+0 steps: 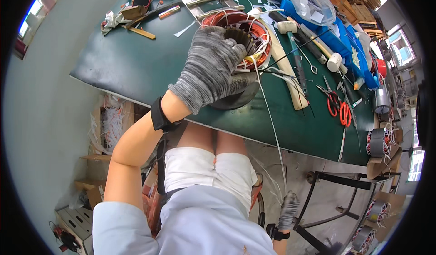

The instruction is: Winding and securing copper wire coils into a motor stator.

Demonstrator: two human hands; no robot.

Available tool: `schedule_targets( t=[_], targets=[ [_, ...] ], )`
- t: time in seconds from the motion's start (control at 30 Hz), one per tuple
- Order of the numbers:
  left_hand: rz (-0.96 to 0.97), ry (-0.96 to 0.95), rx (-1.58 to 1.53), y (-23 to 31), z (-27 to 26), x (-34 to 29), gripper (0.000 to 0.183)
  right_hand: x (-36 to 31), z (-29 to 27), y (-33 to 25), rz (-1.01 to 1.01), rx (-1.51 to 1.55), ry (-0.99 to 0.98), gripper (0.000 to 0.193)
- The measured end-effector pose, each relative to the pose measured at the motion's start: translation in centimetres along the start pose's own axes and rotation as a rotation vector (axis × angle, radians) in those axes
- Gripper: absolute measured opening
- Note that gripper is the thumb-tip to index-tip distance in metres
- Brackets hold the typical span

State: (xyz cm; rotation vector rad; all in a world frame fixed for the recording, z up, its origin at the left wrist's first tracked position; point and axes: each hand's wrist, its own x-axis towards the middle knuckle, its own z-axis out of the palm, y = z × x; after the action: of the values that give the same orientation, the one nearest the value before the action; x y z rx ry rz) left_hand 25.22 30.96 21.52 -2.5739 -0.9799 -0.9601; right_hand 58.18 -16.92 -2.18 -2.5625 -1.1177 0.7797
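A motor stator (265, 39) with copper-red wire coils laced in white cord lies tilted on the table. My left hand (211, 59), in a grey knitted glove, grips it, fingers over the coil rim near the bore and thumb on the lower side. From the coils a white lacing cord (272, 118) runs taut past the table edge. Low at the right, beside my body, my gloved right hand (288, 209) is closed on that cord's far end. Thin black leads (290, 52) stick out to the right of the stator.
Two red-handled scissors (339, 109), a mallet (288, 30) and a wooden strip (288, 75) lie right of the stator on the green table (150, 59). Blue bins (338, 41) line the far right. A black metal frame (340, 182) stands near my right hand.
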Motion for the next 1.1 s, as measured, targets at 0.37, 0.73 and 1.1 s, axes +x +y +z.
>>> schedule_targets(
  t=[0.37,0.73,1.1],
  targets=[
    [-0.014,-0.081,-0.026,-0.7,0.8,0.4,0.039,11.6,-9.3,-47.7,-1.453,-0.062,0.861,0.015],
    [-0.059,-0.148,-0.031,-0.2,-0.2,1.0,0.053,9.0,-9.6,-44.6,-0.344,1.498,-1.104,0.027],
    [0.551,-0.407,-0.213,-3.2,-0.7,4.7,0.033,10.5,-8.0,-43.8,-1.016,0.906,-0.289,0.017]
  ],
)
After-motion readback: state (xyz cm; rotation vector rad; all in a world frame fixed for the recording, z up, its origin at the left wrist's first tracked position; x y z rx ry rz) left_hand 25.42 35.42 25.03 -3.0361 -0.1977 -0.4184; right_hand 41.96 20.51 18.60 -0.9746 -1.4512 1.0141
